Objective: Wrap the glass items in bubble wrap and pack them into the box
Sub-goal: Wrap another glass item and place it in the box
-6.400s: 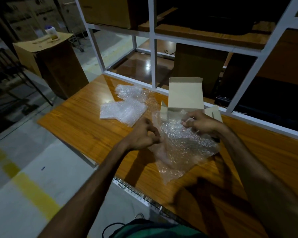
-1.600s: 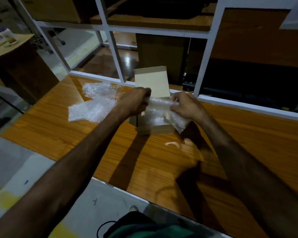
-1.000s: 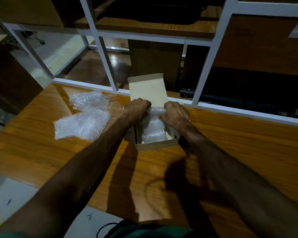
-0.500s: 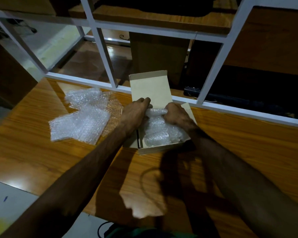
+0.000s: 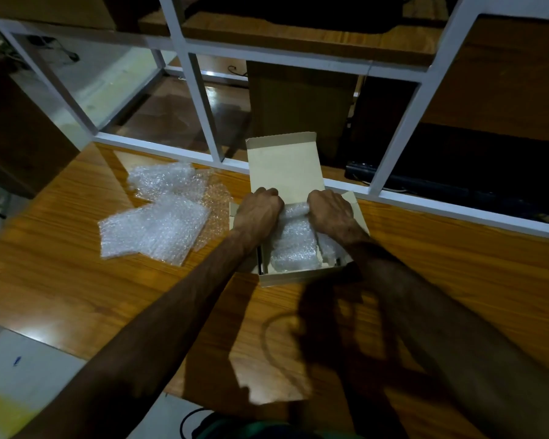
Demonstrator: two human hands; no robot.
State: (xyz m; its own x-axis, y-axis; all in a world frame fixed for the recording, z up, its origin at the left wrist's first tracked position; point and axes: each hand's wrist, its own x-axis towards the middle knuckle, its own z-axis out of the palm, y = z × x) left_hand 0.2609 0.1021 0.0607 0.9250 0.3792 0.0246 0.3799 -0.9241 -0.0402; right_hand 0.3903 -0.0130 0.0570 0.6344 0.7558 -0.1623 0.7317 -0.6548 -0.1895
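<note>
A small cardboard box (image 5: pixel 293 278) sits on the wooden table with its lid flap (image 5: pixel 284 166) standing open at the back. Inside lies a bubble-wrapped bundle (image 5: pixel 293 245); the glass under the wrap is hidden. My left hand (image 5: pixel 259 212) grips the bundle's far left end at the box's rear. My right hand (image 5: pixel 330 210) grips its far right end. Both hands press the bundle down in the box.
Loose bubble wrap sheets (image 5: pixel 154 229) lie on the table left of the box, with another crumpled piece (image 5: pixel 162 179) behind them. A white metal frame (image 5: pixel 203 112) rises along the table's far edge. The table's near edge drops to the floor (image 5: pixel 29 359).
Both hands carried the wrapped bundle from above the table into the box and lowered it. Over the last half second the hands barely moved.
</note>
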